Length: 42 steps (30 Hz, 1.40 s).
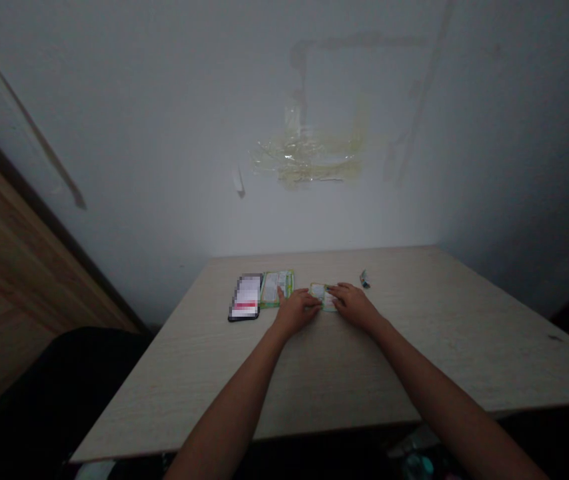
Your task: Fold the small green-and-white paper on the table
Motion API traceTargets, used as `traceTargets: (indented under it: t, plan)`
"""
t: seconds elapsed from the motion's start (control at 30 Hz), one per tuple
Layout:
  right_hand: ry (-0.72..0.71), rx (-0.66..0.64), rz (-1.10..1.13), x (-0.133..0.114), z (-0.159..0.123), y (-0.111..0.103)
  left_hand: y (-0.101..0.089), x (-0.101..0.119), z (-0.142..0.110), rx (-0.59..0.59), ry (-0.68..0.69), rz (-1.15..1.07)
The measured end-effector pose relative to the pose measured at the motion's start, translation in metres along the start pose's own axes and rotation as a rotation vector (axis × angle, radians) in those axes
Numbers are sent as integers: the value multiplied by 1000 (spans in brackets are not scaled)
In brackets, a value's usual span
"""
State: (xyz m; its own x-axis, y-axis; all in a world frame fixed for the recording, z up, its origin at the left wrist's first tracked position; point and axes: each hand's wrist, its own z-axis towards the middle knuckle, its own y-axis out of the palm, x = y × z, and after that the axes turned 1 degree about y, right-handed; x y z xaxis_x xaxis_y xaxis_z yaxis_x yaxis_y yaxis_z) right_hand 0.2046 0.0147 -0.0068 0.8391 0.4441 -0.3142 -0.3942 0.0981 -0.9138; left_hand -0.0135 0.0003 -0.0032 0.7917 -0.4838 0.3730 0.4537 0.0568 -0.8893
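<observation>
Both my hands rest on a small green and white printed packet (320,293) lying flat on the light wooden table (414,347). My left hand (295,312) presses on its left edge with the fingers curled down. My right hand (353,304) lies over its right side, fingers stretched flat across it. Most of the packet is hidden under the fingers.
A phone (245,297) lies left of the hands, with a second green and white packet (277,287) beside it. A small dark wrapper scrap (364,280) sits to the right. A white wall with tape residue (309,157) stands behind; a wooden panel (4,267) is at left.
</observation>
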Motion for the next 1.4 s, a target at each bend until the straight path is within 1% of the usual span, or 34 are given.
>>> traceTargets:
  t: [0.17, 0.33, 0.67, 0.9, 1.13, 1.27, 1.33, 1.4]
  plan:
    - [-52, -23, 84, 12, 3, 8, -1, -2, -1, 75, -79, 117]
    - [-58, -57, 109, 16, 3, 8, -3, -4, -2, 47, -104, 145]
    - [-13, -126, 21, 5, 4, 10, -5, -5, -2, 24, -117, 106]
    - [-59, -139, -4, -4, 4, 11, -5, -2, -3, 31, -159, 90]
    - [-78, -132, 12, -11, 4, 9, -5, 2, -2, 26, -192, 137]
    - [-91, -97, 63, -9, 4, 12, -4, 2, -1, 59, -203, 124]
    - [-100, -40, 111, -6, 4, 15, -3, 2, -1, 72, -200, 110]
    - [-118, 54, 158, -2, 6, 16, -3, 1, -1, 79, -199, 105]
